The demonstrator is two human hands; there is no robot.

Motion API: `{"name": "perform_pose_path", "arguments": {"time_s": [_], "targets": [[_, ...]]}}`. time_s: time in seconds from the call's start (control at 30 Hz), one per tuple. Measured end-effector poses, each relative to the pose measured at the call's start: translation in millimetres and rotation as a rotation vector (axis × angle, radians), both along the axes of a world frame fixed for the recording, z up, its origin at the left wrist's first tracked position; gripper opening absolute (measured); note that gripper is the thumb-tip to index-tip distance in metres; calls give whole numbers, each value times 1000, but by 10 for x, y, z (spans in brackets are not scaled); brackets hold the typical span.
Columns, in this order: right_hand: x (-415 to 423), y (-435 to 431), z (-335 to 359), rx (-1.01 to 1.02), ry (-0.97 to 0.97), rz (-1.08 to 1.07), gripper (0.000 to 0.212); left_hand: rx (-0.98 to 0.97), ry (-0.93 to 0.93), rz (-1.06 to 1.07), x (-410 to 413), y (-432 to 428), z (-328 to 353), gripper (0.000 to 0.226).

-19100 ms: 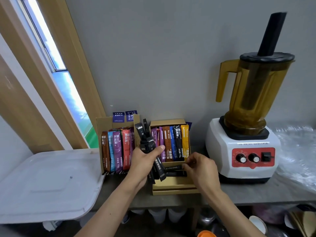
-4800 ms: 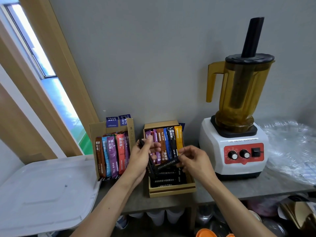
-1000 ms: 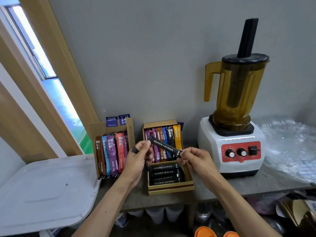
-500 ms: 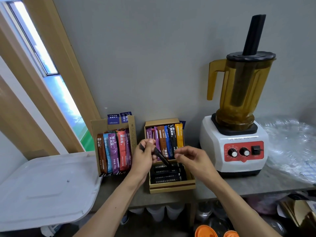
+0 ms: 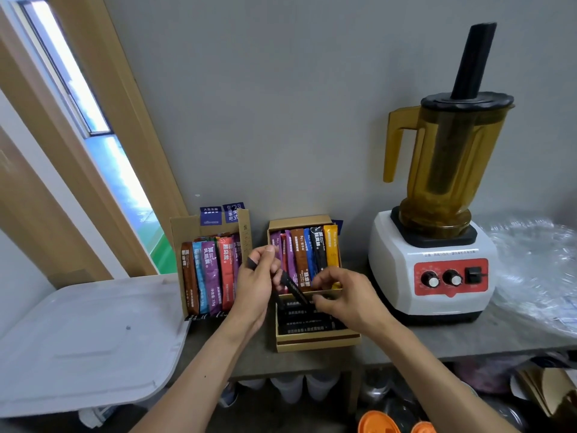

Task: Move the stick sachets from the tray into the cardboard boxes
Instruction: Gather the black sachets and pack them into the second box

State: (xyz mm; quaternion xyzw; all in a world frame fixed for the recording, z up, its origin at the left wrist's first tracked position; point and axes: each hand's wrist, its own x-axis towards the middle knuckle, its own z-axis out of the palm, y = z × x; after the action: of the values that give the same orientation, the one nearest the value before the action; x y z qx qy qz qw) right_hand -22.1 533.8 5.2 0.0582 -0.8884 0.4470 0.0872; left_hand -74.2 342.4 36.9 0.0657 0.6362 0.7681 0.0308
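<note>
Two open cardboard boxes stand on the grey counter against the wall. The left box (image 5: 184,228) holds several coloured stick sachets (image 5: 212,276) upright. The right box (image 5: 315,344) has coloured sachets (image 5: 312,251) at the back and several black sachets (image 5: 309,323) lying flat in front. My left hand (image 5: 254,285) grips a black stick sachet (image 5: 293,287) that slants down over the right box. My right hand (image 5: 340,295) pinches the sachet's lower end just above the flat black ones. No tray of sachets shows.
A blender (image 5: 434,264) with an amber jug stands right of the boxes. Crumpled clear plastic (image 5: 537,270) lies at the far right. A large white lid (image 5: 81,342) sits left, overhanging the counter. Containers and orange lids (image 5: 379,423) are below the counter.
One second ago the black sachet was held up nearly level between both hands. It has since tilted and come down towards the flat black sachets in the right box.
</note>
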Motion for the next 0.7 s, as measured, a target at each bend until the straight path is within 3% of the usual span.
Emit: {"name": "perform_pose_path", "arguments": {"time_s": [0.1,0.27,0.37,0.47,0.57,0.7], "targets": [[-25,-87,-49,48,-44,57,26,-7,-21,-13,39,59,-28,23],[-3,-55,-5,16,27,-21,22,86,10,-33,13,23,-20,24],[55,119,42,221,37,-15,20,84,34,-26,-43,-59,35,30],[78,142,18,334,-31,82,17,95,-51,-39,-58,-31,68,55],[76,56,-14,231,-37,74,17,286,-192,-97,-71,45,46,52],[99,-50,44,-119,-31,-17,15,435,-305,-104,-73,98,-2,31]]}}
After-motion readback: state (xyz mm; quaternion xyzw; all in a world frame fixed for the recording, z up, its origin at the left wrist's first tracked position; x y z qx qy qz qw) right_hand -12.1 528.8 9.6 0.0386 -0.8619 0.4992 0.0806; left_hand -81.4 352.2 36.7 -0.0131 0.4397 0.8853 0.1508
